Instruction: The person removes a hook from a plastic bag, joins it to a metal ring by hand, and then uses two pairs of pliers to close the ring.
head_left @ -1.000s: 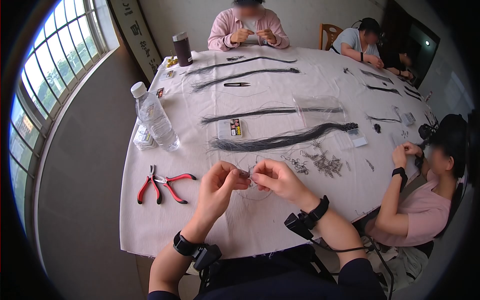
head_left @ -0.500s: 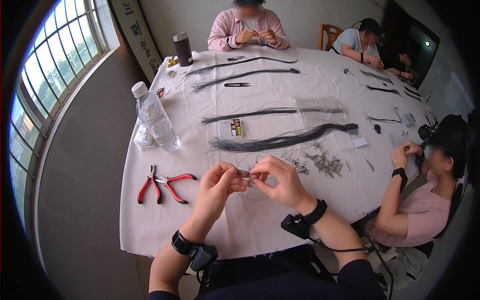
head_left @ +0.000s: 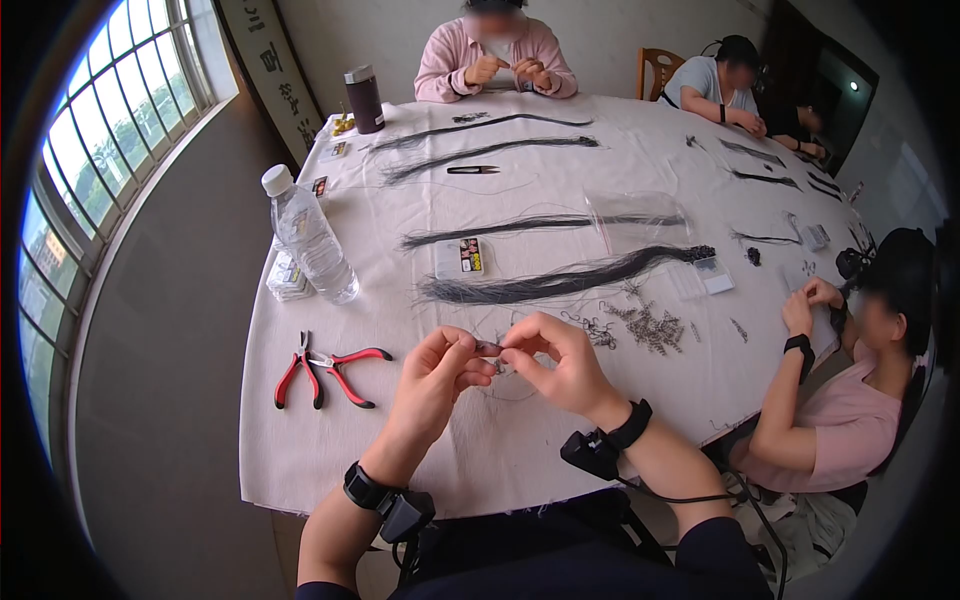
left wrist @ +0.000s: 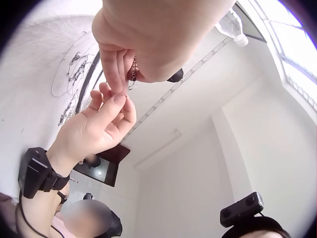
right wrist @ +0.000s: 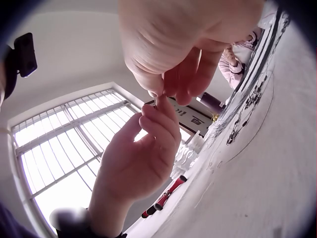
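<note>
In the head view both hands meet over the near part of the table. My left hand [head_left: 432, 372] pinches a small coiled metal spring [left wrist: 133, 69] between thumb and fingers, and the fingers hide most of it. A tiny wire end [left wrist: 131, 88] pokes out below the spring. My right hand [head_left: 562, 368] brings thumb and index fingertip together right at the spring's end; what lies between those tips is too small to make out. Beyond the right hand, a pile of similar springs [head_left: 655, 328] and a cluster of dark small hooks [head_left: 597, 330] lie on the cloth.
Two red-handled pliers [head_left: 345, 375] lie left of my hands, with a water bottle [head_left: 313, 240] behind them. A thick bundle of black wires [head_left: 560, 280] and a small clear box [head_left: 460, 258] lie ahead. Another person [head_left: 830, 400] sits close on the right.
My right hand has lifted its knuckles and turned a little at the left fingertips, its thumb and index finger now closer together. The left hand keeps nearly the same place and grip.
</note>
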Demonstrator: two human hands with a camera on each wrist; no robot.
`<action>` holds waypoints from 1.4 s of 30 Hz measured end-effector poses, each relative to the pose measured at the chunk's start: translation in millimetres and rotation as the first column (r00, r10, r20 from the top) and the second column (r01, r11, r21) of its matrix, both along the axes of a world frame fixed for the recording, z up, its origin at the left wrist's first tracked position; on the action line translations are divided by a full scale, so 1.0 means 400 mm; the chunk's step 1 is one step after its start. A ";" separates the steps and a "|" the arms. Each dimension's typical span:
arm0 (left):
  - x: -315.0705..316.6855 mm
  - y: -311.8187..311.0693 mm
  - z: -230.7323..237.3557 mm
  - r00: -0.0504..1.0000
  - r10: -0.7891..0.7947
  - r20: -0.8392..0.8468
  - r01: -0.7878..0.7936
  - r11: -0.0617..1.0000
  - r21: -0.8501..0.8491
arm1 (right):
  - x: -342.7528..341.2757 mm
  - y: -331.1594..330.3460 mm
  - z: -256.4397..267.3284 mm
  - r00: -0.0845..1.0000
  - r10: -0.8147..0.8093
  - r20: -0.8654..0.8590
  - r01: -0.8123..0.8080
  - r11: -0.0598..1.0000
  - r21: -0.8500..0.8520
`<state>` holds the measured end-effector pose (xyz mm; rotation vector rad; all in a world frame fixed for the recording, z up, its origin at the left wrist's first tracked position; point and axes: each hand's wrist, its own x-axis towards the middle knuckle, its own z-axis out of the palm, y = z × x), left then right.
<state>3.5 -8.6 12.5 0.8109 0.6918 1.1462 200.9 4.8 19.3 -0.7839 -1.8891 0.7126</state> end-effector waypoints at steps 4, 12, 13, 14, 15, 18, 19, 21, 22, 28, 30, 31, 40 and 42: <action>0.002 0.000 -0.001 0.999 0.018 -0.050 -0.015 0.998 0.054 | -0.001 0.009 -0.019 0.925 0.049 -0.377 -0.220 0.878 -0.426; 0.009 -0.002 0.000 0.988 0.049 -0.143 -0.031 0.992 0.126 | 0.014 0.020 -0.025 0.861 0.030 -0.508 -0.390 0.680 -0.621; 0.010 -0.003 0.000 0.988 0.051 -0.147 -0.032 0.991 0.132 | 0.014 0.022 -0.030 0.851 0.028 -0.525 -0.405 0.671 -0.621; 0.010 -0.003 0.000 0.988 0.051 -0.147 -0.032 0.991 0.132 | 0.014 0.023 -0.033 0.840 0.027 -0.542 -0.421 0.662 -0.620; 0.011 -0.003 -0.001 0.988 0.046 -0.146 -0.025 0.990 0.142 | 0.013 0.023 -0.032 0.840 0.026 -0.542 -0.421 0.662 -0.620; 0.012 -0.003 -0.003 0.988 0.041 -0.148 -0.018 0.987 0.157 | 0.012 0.021 -0.025 0.832 -0.009 -0.555 -0.424 0.634 -0.646; 0.013 -0.003 -0.004 0.988 0.043 -0.151 -0.019 0.987 0.162 | 0.015 0.021 -0.023 0.845 -0.004 -0.534 -0.420 0.613 -0.669; 0.012 -0.003 -0.006 0.987 0.043 -0.152 -0.018 0.986 0.165 | 0.015 0.021 -0.023 0.858 0.002 -0.514 -0.416 0.591 -0.691; 0.012 -0.003 -0.007 0.987 0.043 -0.153 -0.017 0.986 0.168 | 0.015 0.021 -0.024 0.869 0.017 -0.494 -0.399 0.614 -0.681; 0.018 -0.007 0.007 0.966 0.093 -0.242 -0.045 0.979 0.198 | 0.009 0.016 -0.030 0.926 0.025 -0.376 -0.257 0.771 -0.582; 0.016 -0.005 -0.003 0.965 0.092 -0.244 -0.040 0.977 0.211 | 0.007 0.014 -0.033 0.930 0.014 -0.368 -0.234 0.795 -0.560; 0.015 -0.005 -0.007 0.965 0.090 -0.246 -0.033 0.974 0.223 | 0.004 0.011 -0.032 0.936 -0.003 -0.351 -0.205 0.808 -0.553; 0.014 -0.008 -0.014 0.978 0.076 -0.193 -0.055 0.993 0.109 | -0.008 -0.017 0.028 1.000 -0.009 0.005 0.009 0.999 -0.049; 0.018 -0.010 -0.016 0.961 0.120 -0.249 -0.076 0.981 0.179 | -0.015 -0.021 0.027 0.999 0.022 -0.025 -0.023 0.998 -0.058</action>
